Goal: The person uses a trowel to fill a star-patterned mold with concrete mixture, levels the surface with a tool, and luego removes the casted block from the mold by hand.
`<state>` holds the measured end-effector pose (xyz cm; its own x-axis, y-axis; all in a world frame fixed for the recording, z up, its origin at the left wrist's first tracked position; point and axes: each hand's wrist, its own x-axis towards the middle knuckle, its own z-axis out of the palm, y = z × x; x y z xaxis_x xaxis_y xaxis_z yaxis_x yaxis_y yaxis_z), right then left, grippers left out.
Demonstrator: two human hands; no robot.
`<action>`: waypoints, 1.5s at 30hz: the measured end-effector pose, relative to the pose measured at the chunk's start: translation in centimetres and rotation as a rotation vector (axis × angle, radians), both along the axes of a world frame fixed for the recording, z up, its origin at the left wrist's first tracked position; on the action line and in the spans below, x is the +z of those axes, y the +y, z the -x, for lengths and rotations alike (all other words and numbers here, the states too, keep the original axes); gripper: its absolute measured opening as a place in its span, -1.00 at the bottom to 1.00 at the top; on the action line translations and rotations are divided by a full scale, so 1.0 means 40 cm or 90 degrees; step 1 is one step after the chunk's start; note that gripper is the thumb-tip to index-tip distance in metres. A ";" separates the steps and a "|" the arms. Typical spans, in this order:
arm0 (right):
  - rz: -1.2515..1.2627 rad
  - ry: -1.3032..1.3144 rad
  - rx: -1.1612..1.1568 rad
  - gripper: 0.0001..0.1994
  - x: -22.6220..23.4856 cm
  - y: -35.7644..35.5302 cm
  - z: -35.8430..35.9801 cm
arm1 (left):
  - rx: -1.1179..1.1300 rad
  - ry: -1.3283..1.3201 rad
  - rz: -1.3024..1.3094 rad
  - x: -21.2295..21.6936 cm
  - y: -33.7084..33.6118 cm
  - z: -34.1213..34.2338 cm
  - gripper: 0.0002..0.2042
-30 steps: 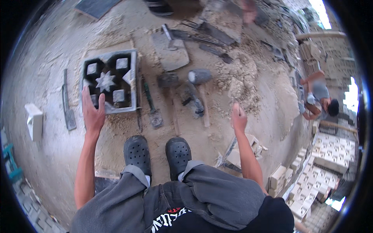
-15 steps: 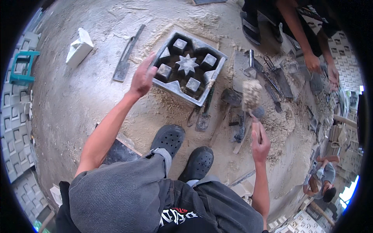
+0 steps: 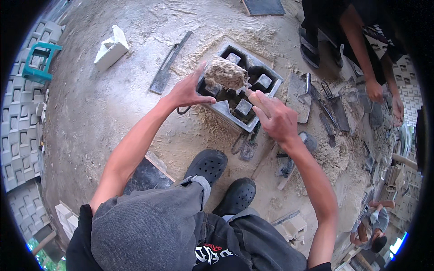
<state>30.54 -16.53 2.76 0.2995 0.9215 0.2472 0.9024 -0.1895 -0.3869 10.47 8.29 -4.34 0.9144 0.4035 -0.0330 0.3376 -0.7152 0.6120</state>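
Clumpy beige mix over a grey square mould
right hand grip's clamped round a tan wooden handle, left hand fingers spread at mould's left corner

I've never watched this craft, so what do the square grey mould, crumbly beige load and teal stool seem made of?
Square grey mould: probably metal, dull and dusty, going by its crisp rim. Crumbly beige load: apparently a sandy mix, rough and clumped. Teal stool: likely plastic, smooth-looking, evenly coloured.

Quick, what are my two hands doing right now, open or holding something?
Left hand: open, at the mould's edge.
Right hand: closed on a wooden handle, clumped sand at its far end.
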 end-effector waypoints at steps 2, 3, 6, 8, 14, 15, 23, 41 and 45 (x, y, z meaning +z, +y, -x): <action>-0.023 -0.032 0.010 -0.58 0.002 0.015 0.015 | 0.023 0.012 0.028 0.011 -0.007 -0.003 0.23; -0.035 -0.046 0.016 -0.59 0.002 0.021 0.024 | 0.025 0.017 0.041 0.011 -0.003 -0.003 0.21; 0.021 -0.075 0.012 -0.55 0.009 0.028 0.044 | 0.041 0.090 0.070 0.028 0.000 -0.003 0.14; 0.003 -0.104 0.015 -0.55 0.005 0.024 0.045 | 0.048 0.101 0.078 0.029 -0.004 -0.005 0.12; -0.032 -0.135 -0.004 -0.54 0.010 0.005 0.047 | 0.037 0.001 -0.111 0.037 -0.031 0.002 0.09; -0.034 -0.132 -0.012 -0.54 0.019 0.001 0.048 | 0.022 -0.015 -0.182 0.031 -0.036 0.005 0.08; -0.022 -0.014 -0.099 -0.52 0.036 -0.054 0.014 | 0.002 0.008 -0.319 0.023 -0.121 0.014 0.06; -0.085 0.154 -0.419 -0.57 -0.036 -0.418 -0.043 | -0.039 0.060 -0.314 0.027 -0.229 -0.075 0.11; -0.014 0.177 -0.659 -0.59 -0.106 -0.698 -0.028 | -0.074 0.004 -0.298 0.031 -0.240 -0.096 0.06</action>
